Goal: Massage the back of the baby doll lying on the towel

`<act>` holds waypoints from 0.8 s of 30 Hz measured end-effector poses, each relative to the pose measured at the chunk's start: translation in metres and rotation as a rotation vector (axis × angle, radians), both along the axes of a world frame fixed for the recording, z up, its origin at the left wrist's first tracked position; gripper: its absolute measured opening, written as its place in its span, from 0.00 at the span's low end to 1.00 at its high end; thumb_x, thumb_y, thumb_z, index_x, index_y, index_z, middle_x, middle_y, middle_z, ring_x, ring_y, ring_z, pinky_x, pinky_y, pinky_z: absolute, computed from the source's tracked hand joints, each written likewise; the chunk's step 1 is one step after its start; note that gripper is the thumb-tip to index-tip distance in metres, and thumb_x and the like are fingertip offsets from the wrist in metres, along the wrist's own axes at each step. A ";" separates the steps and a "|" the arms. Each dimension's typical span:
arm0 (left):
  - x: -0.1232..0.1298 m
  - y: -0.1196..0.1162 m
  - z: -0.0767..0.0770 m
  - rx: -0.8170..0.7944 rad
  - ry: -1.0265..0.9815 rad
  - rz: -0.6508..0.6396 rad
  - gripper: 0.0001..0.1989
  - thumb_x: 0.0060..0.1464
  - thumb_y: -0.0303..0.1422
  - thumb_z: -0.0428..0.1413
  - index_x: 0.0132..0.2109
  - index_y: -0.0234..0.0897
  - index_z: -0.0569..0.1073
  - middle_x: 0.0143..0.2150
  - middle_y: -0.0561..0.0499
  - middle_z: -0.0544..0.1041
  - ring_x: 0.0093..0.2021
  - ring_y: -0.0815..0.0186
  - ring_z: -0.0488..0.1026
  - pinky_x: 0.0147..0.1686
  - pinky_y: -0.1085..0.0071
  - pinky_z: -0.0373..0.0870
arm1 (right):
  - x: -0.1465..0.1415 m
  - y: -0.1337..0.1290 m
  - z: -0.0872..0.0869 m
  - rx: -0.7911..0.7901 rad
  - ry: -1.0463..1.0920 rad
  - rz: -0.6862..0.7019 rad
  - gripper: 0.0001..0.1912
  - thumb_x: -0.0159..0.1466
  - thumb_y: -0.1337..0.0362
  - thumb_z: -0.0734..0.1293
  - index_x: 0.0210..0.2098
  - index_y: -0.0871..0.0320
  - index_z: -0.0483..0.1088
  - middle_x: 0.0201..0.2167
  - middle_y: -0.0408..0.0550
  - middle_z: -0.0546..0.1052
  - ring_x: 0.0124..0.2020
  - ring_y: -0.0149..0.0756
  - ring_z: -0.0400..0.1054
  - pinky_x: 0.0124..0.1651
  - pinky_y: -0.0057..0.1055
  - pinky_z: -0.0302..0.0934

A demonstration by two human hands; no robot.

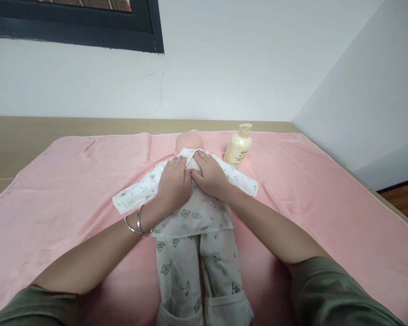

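White printed cloth lies under both palms: the top (200, 213) of a doll (194, 222), which is stretched out straight in front of the person. From where I stand, the left hand (174, 182) and the right hand (209, 173) rest flat on its upper body, side by side, fingers extended and close together, pointing up toward the neckline. Neither hand is curled round the doll; whether a little cloth is pinched beneath the fingertips, I can't tell. The thumbs meet or nearly meet in the middle.

Take those hands as the centre of a clock, with twelve toward the wall. The doll's smooth head (189, 141) is at twelve, just beyond the fingers; I can't make out which way it faces. One sleeve of the top spreads toward eight, the other toward three. Matching trousers (180, 276) run down to six, legs slightly parted. Silver bangles (138, 222) circle the left wrist, and dark green sleeves (329, 290) cover the upper arms, at seven and five.

At two o'clock a pale yellow pump bottle (238, 147) leans on the pink blanket (292, 181) that lies under everything. A wooden surface (17, 140) shows past its edge, and a dark window frame (146, 27) sits at eleven on the white wall (224, 63).
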State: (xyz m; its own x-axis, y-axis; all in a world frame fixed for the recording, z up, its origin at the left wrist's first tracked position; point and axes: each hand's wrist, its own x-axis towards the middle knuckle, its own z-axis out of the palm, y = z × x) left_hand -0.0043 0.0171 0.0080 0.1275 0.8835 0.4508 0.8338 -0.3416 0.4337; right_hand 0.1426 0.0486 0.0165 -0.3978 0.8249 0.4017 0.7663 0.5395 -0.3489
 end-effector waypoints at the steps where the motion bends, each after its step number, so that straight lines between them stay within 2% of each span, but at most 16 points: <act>1: 0.003 -0.006 -0.001 0.020 0.019 -0.033 0.24 0.63 0.32 0.40 0.59 0.27 0.70 0.61 0.35 0.74 0.65 0.49 0.67 0.67 0.48 0.62 | 0.002 0.003 0.001 -0.012 -0.011 0.008 0.27 0.68 0.61 0.57 0.60 0.71 0.67 0.63 0.65 0.71 0.66 0.53 0.62 0.69 0.50 0.54; 3: 0.007 -0.015 -0.003 0.035 0.035 -0.080 0.24 0.63 0.31 0.41 0.62 0.27 0.68 0.65 0.35 0.71 0.68 0.49 0.64 0.68 0.48 0.60 | 0.004 0.007 0.003 -0.020 -0.045 0.007 0.25 0.69 0.61 0.56 0.59 0.70 0.68 0.62 0.65 0.71 0.64 0.52 0.63 0.69 0.49 0.55; 6: 0.008 -0.016 -0.002 0.004 0.005 -0.075 0.25 0.62 0.30 0.41 0.63 0.27 0.67 0.67 0.36 0.69 0.69 0.51 0.63 0.69 0.48 0.58 | 0.002 0.000 0.007 0.031 -0.137 -0.035 0.24 0.70 0.63 0.55 0.57 0.73 0.68 0.61 0.67 0.72 0.63 0.53 0.65 0.67 0.48 0.56; 10: -0.002 0.003 0.008 -0.111 -0.051 -0.053 0.24 0.63 0.32 0.40 0.59 0.30 0.70 0.65 0.38 0.71 0.67 0.51 0.66 0.68 0.47 0.59 | -0.007 -0.036 0.011 0.187 -0.326 -0.090 0.23 0.72 0.66 0.53 0.56 0.76 0.69 0.54 0.73 0.75 0.56 0.57 0.70 0.63 0.51 0.59; 13: -0.009 0.015 0.013 -0.166 -0.063 -0.008 0.21 0.63 0.33 0.41 0.53 0.33 0.73 0.59 0.38 0.76 0.61 0.50 0.71 0.64 0.46 0.64 | -0.012 -0.056 0.013 0.230 -0.388 -0.087 0.23 0.71 0.67 0.55 0.58 0.75 0.68 0.53 0.72 0.77 0.56 0.57 0.71 0.63 0.50 0.60; 15: -0.009 0.016 0.013 -0.156 -0.029 0.029 0.20 0.63 0.33 0.41 0.52 0.33 0.73 0.56 0.37 0.77 0.59 0.49 0.72 0.61 0.46 0.66 | -0.010 -0.051 0.013 0.202 -0.374 -0.058 0.23 0.71 0.67 0.54 0.59 0.73 0.68 0.55 0.69 0.76 0.58 0.54 0.70 0.64 0.47 0.60; 17: -0.006 0.009 0.010 -0.103 0.050 0.052 0.21 0.64 0.33 0.41 0.55 0.30 0.72 0.59 0.34 0.75 0.61 0.47 0.70 0.62 0.44 0.65 | -0.005 -0.033 0.013 0.143 -0.320 -0.058 0.23 0.72 0.66 0.53 0.59 0.72 0.68 0.57 0.66 0.75 0.61 0.51 0.68 0.65 0.45 0.59; 21: 0.003 -0.013 0.004 0.025 0.217 0.011 0.23 0.65 0.32 0.41 0.60 0.23 0.68 0.64 0.29 0.70 0.67 0.44 0.64 0.66 0.44 0.60 | 0.006 0.003 0.014 0.000 -0.221 -0.063 0.24 0.72 0.60 0.55 0.59 0.71 0.67 0.59 0.64 0.74 0.61 0.51 0.66 0.64 0.43 0.60; 24: 0.002 -0.014 0.003 0.046 0.244 -0.032 0.23 0.65 0.31 0.40 0.60 0.23 0.69 0.63 0.30 0.71 0.67 0.46 0.64 0.66 0.48 0.61 | 0.006 0.003 0.012 0.015 -0.237 -0.073 0.24 0.73 0.60 0.54 0.56 0.72 0.68 0.57 0.66 0.75 0.59 0.53 0.68 0.63 0.46 0.60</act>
State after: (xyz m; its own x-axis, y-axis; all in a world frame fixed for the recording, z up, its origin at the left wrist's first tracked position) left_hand -0.0019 0.0030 0.0114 0.2646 0.8566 0.4429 0.9004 -0.3840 0.2048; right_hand 0.1486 0.0517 0.0286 -0.4217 0.8495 0.3170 0.8630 0.4833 -0.1471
